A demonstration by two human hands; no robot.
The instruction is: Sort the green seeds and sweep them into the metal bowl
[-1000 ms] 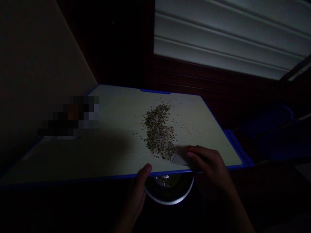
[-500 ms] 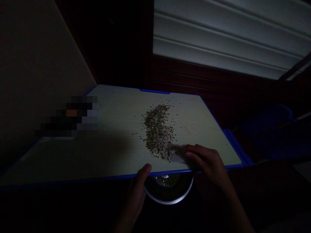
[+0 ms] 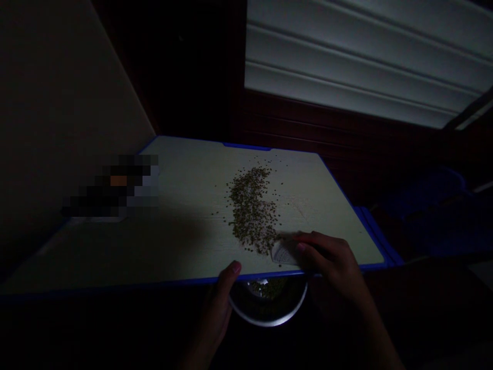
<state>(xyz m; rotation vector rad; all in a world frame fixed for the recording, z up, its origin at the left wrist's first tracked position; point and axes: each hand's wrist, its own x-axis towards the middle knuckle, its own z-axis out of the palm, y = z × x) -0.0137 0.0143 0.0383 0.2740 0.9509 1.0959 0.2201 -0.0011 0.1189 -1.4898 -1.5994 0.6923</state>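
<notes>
Small dark greenish grains [image 3: 252, 205] lie spread in a long patch on the pale tabletop [image 3: 192, 180], which has a blue rim. My right hand [image 3: 331, 257] is closed on a pale flat piece [image 3: 285, 252] with faint marks. The piece's edge meets the near end of the patch. Just under the table's near edge is a metal bowl [image 3: 271, 322] with similar grains and something shiny inside. My left hand [image 3: 225, 288] is at the bowl's left side, its thumb up against the table edge. The other left fingers are hidden.
A blurred-out dark object [image 3: 115, 185] lies at the table's left side, by a wall [image 3: 77, 77]. Behind the table are dark wood and pale slats [image 3: 346, 61]. A blue chair [image 3: 431, 195] stands in shadow at the right. The scene is dim.
My right hand has moved slightly right and down with the pale piece, which now shows more plainly. A grain lies nearer the table edge. My left hand stays at the bowl.
</notes>
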